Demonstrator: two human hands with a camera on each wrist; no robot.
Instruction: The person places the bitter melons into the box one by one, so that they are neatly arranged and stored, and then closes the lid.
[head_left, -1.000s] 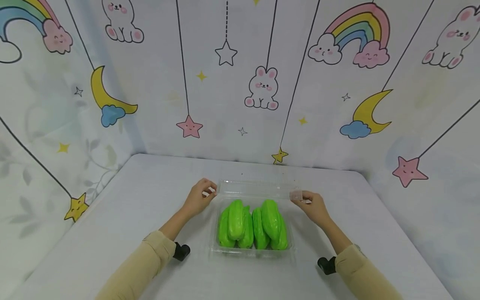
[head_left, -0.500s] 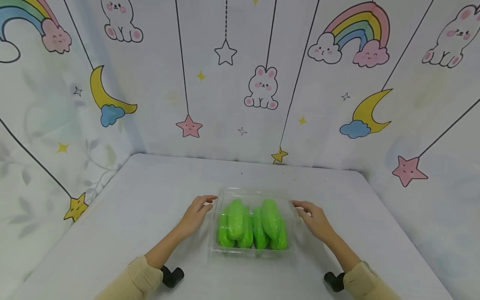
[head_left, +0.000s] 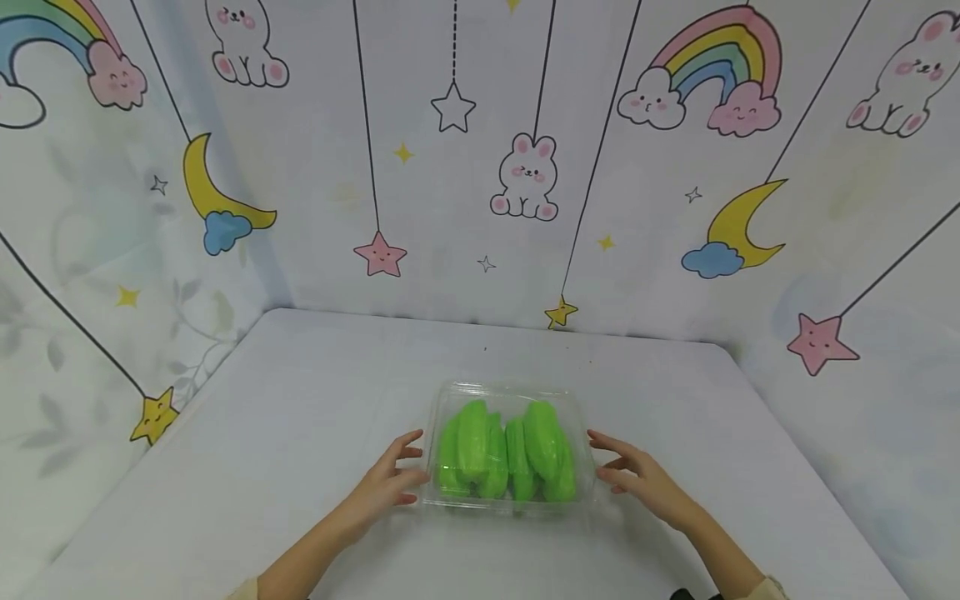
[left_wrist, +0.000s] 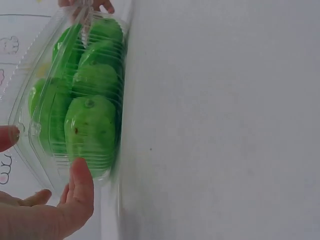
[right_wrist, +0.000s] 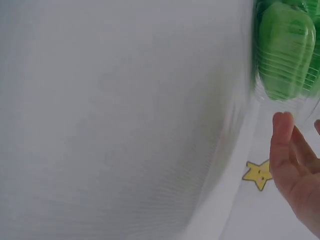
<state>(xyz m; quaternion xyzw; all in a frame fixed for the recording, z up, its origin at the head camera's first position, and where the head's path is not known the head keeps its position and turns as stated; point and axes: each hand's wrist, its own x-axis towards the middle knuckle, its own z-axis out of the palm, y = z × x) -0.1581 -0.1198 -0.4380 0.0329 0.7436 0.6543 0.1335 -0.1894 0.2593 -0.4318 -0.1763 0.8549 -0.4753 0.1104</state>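
A clear plastic clamshell box (head_left: 504,504) sits on the white table with its lid lowered over several long, ridged green vegetables or fruits (head_left: 472,442); their exact kind is unclear. To the left of the box is my left hand (head_left: 386,477), fingers spread and tips close to its side. The left wrist view puts that hand's fingers around the box corner, one fingertip (left_wrist: 81,167) overlapping the ribbed wall. On the opposite side, my right hand (head_left: 641,477) has its fingers loosely extended towards the box. In the right wrist view its fingertips (right_wrist: 283,119) lie just off the box end.
White table surface (head_left: 322,392) surrounds the box. Behind it hangs a white cloth backdrop (head_left: 435,200) printed with rabbits, stars, moons and rainbows. A dark wrist-worn device (head_left: 684,594) shows at the right sleeve.
The lid, raised and held by both hands a second ago, has come down over the green contents. Both hands have let go of it and moved nearer me along the box sides.
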